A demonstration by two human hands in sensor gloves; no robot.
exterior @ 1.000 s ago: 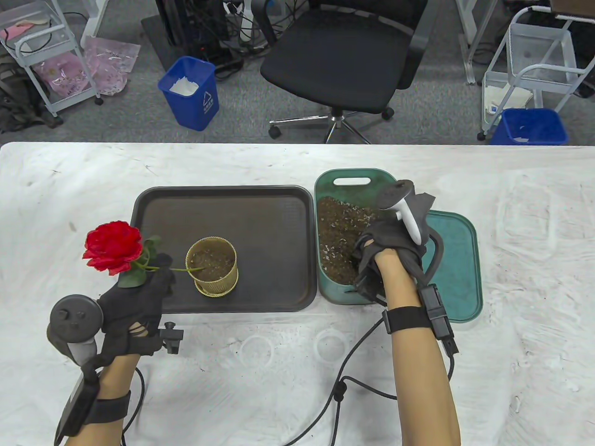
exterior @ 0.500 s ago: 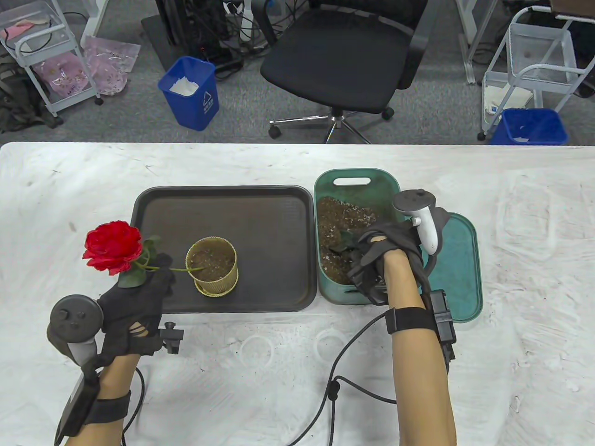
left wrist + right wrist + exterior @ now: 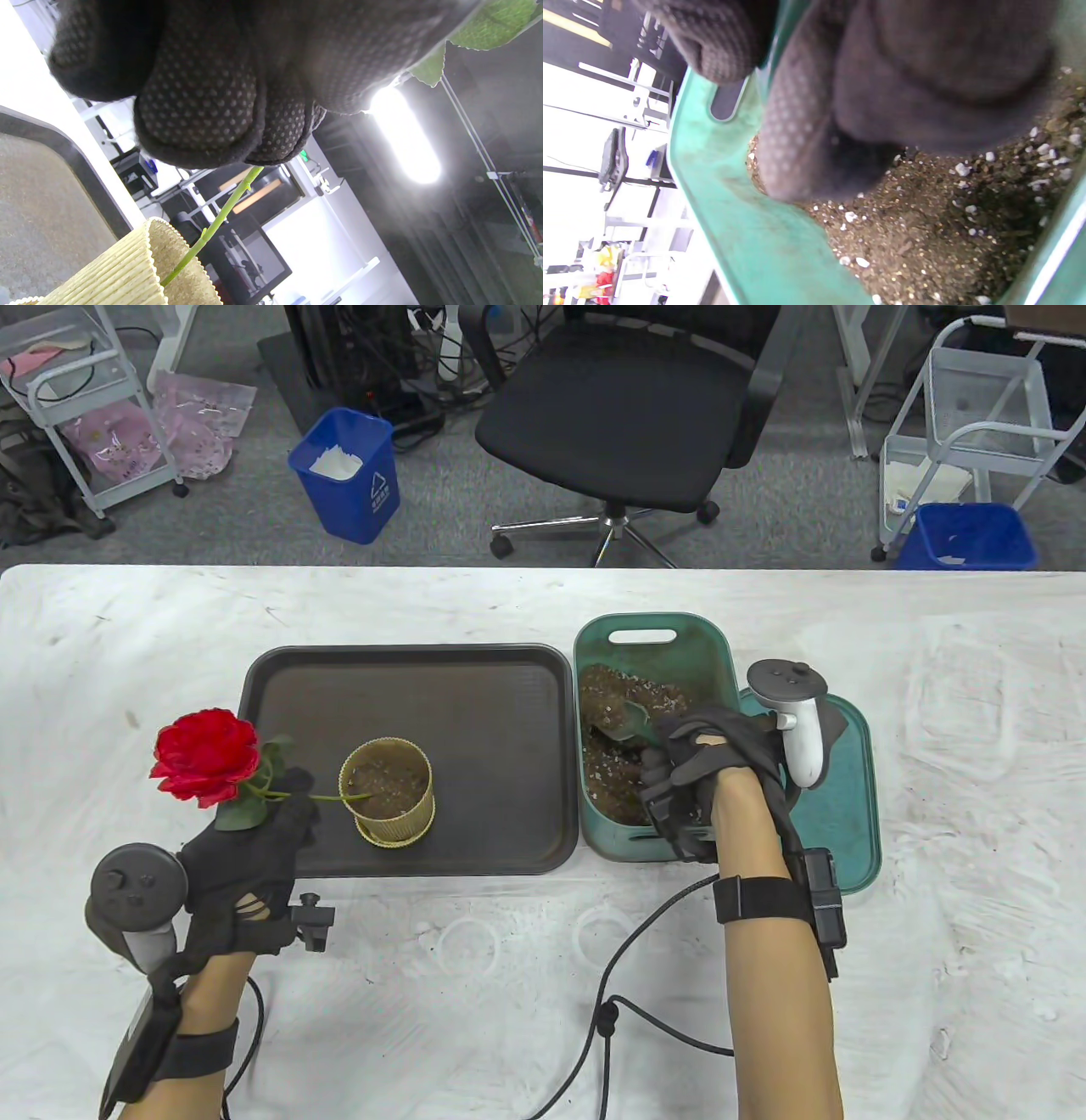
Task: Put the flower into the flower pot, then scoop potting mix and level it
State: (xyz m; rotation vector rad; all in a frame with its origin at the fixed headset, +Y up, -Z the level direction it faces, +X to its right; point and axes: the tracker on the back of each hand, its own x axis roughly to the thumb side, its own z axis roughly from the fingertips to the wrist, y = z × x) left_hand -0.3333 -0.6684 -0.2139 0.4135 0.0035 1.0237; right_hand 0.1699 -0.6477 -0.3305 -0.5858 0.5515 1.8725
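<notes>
A red rose leans left, its green stem reaching into the ribbed yellow pot on the dark tray. My left hand pinches the stem beside the pot. In the left wrist view the gloved fingers close over the stem above the pot rim. My right hand grips a green scoop inside the green bin, its bowl over the potting mix. The right wrist view shows fingers just above the mix.
A green lid lies right of the bin, partly under my right wrist. Cables trail across the white table toward the front edge. A black office chair and blue bins stand on the floor beyond the table.
My right hand has turned and shifted right, and the scoop's bowl has come up out of the mix into view. My left hand, the rose and the pot have stayed put.
</notes>
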